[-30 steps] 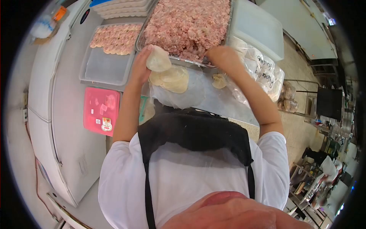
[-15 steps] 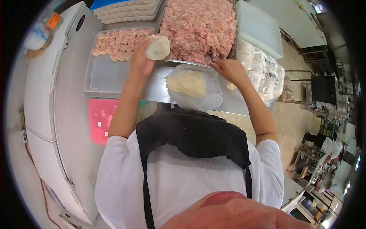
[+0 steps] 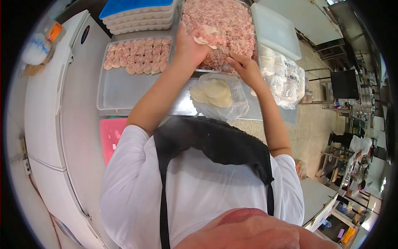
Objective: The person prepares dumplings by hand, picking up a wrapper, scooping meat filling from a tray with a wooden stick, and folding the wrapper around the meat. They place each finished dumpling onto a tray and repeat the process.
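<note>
My left hand point(image 3: 188, 49) is over the near left part of a big tray of pink minced meat point(image 3: 226, 18). It is closed on a round dough wrapper point(image 3: 203, 40), which is folded up and has minced meat on it. At the tray's near edge my right hand point(image 3: 247, 69) has its fingers curled together against the meat; whatever they grip is hidden. Below the tray, several pale wrappers point(image 3: 213, 92) lie overlapping on a clear plastic bag point(image 3: 236, 106). Rows of open-topped filled dumplings point(image 3: 139, 56) sit in a translucent tray point(image 3: 124, 93) left of my left hand.
Stacked white trays point(image 3: 139, 18) under a blue lid stand at the back left. Right of the meat are a translucent lid point(image 3: 277, 31) and bagged packs point(image 3: 286, 76). A pink container point(image 3: 110, 135) sits below the table. A white refrigerator point(image 3: 45, 116) flanks the left side.
My left hand has moved right, over the meat, and its bare flat wrapper now carries meat and is folded up. My right hand stays near the meat tray's edge.
</note>
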`<action>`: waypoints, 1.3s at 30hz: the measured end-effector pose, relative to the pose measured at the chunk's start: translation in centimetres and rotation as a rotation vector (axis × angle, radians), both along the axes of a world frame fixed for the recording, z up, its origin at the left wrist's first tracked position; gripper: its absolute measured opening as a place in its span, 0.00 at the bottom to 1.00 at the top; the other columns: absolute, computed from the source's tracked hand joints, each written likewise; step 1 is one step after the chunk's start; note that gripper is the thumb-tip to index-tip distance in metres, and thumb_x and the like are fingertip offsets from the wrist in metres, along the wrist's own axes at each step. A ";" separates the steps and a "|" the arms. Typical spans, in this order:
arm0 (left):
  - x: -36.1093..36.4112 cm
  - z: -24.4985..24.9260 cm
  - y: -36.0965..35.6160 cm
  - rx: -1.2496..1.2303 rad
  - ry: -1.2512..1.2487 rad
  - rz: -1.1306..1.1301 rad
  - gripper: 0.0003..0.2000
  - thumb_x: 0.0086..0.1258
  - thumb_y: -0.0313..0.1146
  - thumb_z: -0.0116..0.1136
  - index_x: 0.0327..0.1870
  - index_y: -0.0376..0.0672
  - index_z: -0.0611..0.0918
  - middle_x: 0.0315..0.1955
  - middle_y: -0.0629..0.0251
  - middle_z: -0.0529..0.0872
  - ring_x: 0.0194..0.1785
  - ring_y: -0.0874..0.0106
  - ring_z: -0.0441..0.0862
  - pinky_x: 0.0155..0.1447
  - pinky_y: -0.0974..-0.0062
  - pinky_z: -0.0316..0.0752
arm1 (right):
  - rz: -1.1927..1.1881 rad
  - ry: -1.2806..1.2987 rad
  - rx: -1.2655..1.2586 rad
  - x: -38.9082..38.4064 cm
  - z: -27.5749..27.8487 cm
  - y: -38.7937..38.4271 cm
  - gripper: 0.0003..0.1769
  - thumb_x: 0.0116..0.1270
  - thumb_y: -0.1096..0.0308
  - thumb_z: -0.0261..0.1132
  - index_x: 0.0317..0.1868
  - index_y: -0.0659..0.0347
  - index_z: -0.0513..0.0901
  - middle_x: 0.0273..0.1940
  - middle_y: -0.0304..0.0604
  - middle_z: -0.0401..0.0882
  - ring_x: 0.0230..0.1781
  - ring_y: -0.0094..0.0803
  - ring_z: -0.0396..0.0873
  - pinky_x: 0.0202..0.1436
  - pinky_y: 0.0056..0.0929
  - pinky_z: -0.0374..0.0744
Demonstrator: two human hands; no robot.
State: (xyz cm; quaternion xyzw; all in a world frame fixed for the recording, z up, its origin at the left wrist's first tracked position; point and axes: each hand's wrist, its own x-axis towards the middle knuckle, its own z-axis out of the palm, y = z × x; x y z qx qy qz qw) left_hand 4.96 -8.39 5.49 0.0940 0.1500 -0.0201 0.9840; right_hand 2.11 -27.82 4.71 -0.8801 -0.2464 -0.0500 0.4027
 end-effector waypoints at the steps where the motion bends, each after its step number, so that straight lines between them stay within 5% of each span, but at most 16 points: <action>1: 0.2 -0.8 0.3 0.001 0.010 -0.001 0.32 0.73 0.58 0.39 0.61 0.34 0.68 0.63 0.46 0.67 0.69 0.49 0.61 0.73 0.45 0.52 | -0.007 0.055 -0.163 0.1 1.1 -1.2 0.18 0.69 0.58 0.60 0.45 0.67 0.81 0.32 0.53 0.82 0.36 0.46 0.82 0.39 0.40 0.75; 4: 0.8 -3.5 1.0 0.020 0.019 0.062 0.32 0.72 0.59 0.39 0.60 0.35 0.70 0.63 0.45 0.67 0.68 0.48 0.61 0.72 0.46 0.52 | -0.084 0.103 -0.647 -1.2 6.1 -3.0 0.17 0.68 0.61 0.62 0.52 0.62 0.81 0.35 0.55 0.82 0.38 0.49 0.81 0.42 0.38 0.77; 7: 1.2 -3.2 -0.1 0.059 0.057 0.104 0.30 0.73 0.58 0.39 0.57 0.36 0.70 0.60 0.46 0.69 0.65 0.50 0.64 0.72 0.47 0.54 | -0.081 -0.183 -0.363 -1.7 4.9 -3.3 0.12 0.68 0.61 0.60 0.45 0.58 0.82 0.34 0.53 0.82 0.37 0.51 0.80 0.39 0.45 0.77; 11: 0.7 -1.5 -2.3 0.054 -0.001 0.100 0.28 0.72 0.58 0.40 0.53 0.37 0.70 0.52 0.50 0.73 0.60 0.53 0.68 0.70 0.49 0.58 | -0.148 -0.250 -0.313 0.8 -1.5 -3.6 0.13 0.68 0.61 0.60 0.50 0.53 0.81 0.35 0.49 0.82 0.36 0.49 0.81 0.39 0.45 0.78; 17: 0.8 -5.8 -2.8 0.094 -0.072 0.123 0.29 0.71 0.60 0.40 0.51 0.38 0.72 0.51 0.55 0.73 0.57 0.55 0.70 0.68 0.47 0.59 | -0.092 -0.083 -0.604 2.3 0.5 -8.3 0.14 0.70 0.61 0.57 0.52 0.55 0.79 0.36 0.50 0.82 0.39 0.48 0.81 0.41 0.45 0.78; 20: 4.4 -12.2 -2.1 -0.453 -0.867 -0.364 0.31 0.71 0.61 0.40 0.55 0.39 0.72 0.54 0.55 0.72 0.60 0.54 0.68 0.68 0.42 0.57 | 0.036 -0.178 -0.433 1.2 1.2 -8.5 0.15 0.70 0.61 0.57 0.52 0.56 0.78 0.37 0.52 0.82 0.39 0.50 0.81 0.40 0.45 0.78; 23: -1.2 1.5 -7.8 0.178 0.002 0.117 0.32 0.71 0.62 0.41 0.60 0.40 0.71 0.56 0.55 0.71 0.63 0.52 0.67 0.69 0.39 0.55 | 0.117 -0.134 -0.510 1.9 1.6 -10.0 0.15 0.70 0.61 0.57 0.52 0.57 0.78 0.35 0.52 0.81 0.37 0.50 0.81 0.38 0.45 0.78; 26: -0.8 0.7 -8.6 0.242 0.039 0.174 0.33 0.70 0.61 0.45 0.61 0.39 0.70 0.58 0.54 0.70 0.65 0.51 0.65 0.70 0.39 0.53 | 0.069 -0.203 -0.736 2.2 6.8 -11.7 0.15 0.70 0.61 0.57 0.54 0.56 0.77 0.32 0.51 0.77 0.34 0.50 0.79 0.38 0.45 0.76; 29: 1.4 -2.0 -9.0 0.240 -0.019 0.137 0.31 0.70 0.57 0.49 0.61 0.38 0.70 0.59 0.52 0.70 0.65 0.51 0.65 0.70 0.39 0.55 | 0.140 -0.278 -0.478 1.9 5.0 -11.1 0.15 0.70 0.61 0.57 0.54 0.55 0.79 0.34 0.51 0.78 0.34 0.50 0.79 0.37 0.44 0.77; 32: 1.1 -1.0 -9.9 0.091 0.046 0.236 0.23 0.68 0.50 0.55 0.50 0.37 0.74 0.48 0.55 0.76 0.55 0.59 0.75 0.65 0.53 0.68 | 0.272 -0.216 -0.406 3.3 4.8 -12.6 0.16 0.70 0.60 0.58 0.52 0.58 0.80 0.35 0.53 0.78 0.37 0.53 0.79 0.38 0.44 0.76; 33: 0.9 -1.0 -9.7 0.174 -0.063 0.191 0.22 0.66 0.47 0.57 0.52 0.38 0.74 0.48 0.55 0.76 0.54 0.60 0.76 0.64 0.55 0.69 | 0.304 -0.202 -0.391 4.3 5.2 -13.4 0.17 0.70 0.60 0.58 0.53 0.59 0.80 0.35 0.53 0.79 0.37 0.54 0.79 0.38 0.44 0.76; 35: 0.1 -1.4 -9.1 0.347 -0.277 0.082 0.22 0.64 0.42 0.61 0.55 0.40 0.74 0.48 0.53 0.76 0.54 0.61 0.76 0.63 0.59 0.71 | 0.308 -0.060 -0.096 5.7 4.0 -15.1 0.19 0.73 0.57 0.56 0.54 0.60 0.80 0.22 0.40 0.71 0.26 0.34 0.74 0.29 0.31 0.71; 38: -3.1 1.8 -9.6 1.042 -0.312 -0.028 0.27 0.59 0.38 0.65 0.62 0.47 0.73 0.53 0.53 0.77 0.54 0.63 0.77 0.62 0.64 0.72 | 0.254 0.445 0.073 5.1 5.9 -15.9 0.19 0.76 0.55 0.53 0.53 0.59 0.82 0.21 0.26 0.55 0.22 0.14 0.55 0.25 0.16 0.59; 39: -3.2 2.6 -9.5 1.331 -0.416 0.027 0.29 0.58 0.37 0.67 0.63 0.46 0.72 0.55 0.53 0.76 0.55 0.63 0.77 0.64 0.64 0.71 | 0.287 0.467 0.040 4.9 6.2 -16.1 0.19 0.75 0.55 0.54 0.54 0.59 0.82 0.21 0.26 0.57 0.22 0.15 0.57 0.25 0.17 0.60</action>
